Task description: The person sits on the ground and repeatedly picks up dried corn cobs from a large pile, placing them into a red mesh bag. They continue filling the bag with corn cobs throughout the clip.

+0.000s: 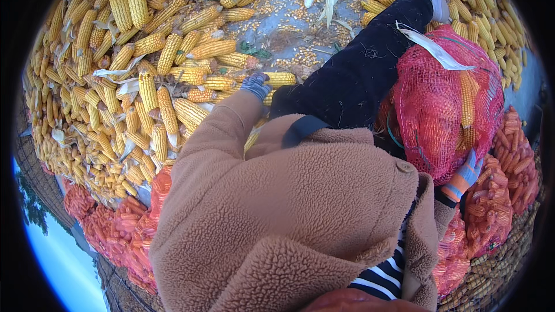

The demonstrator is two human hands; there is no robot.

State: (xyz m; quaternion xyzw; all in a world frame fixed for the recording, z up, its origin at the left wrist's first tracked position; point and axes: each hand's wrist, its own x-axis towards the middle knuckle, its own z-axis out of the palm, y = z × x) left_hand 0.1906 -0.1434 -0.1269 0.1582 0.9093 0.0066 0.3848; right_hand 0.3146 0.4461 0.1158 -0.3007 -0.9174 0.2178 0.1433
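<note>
My left hand (255, 85), in a grey-blue glove, reaches down to the corn pile with its fingers curled at the end of a yellow ear of corn (280, 78). Beside my leg on the right stands a bulging red mesh bag (430, 101) with ears of corn showing through the net. A pale dry husk (436, 49) lies across its top. My right hand (464, 176), in an orange, grey and blue striped glove, grips the near side of this bag; its thumb is hidden.
Heaped ears of corn (92, 89) spread across the left and far side. Loose kernels (277, 29) and husks litter the grey ground. My dark-trousered leg (352, 69) stretches between the pile and the bag. Filled red mesh sacks (488, 208) stand behind me on both sides.
</note>
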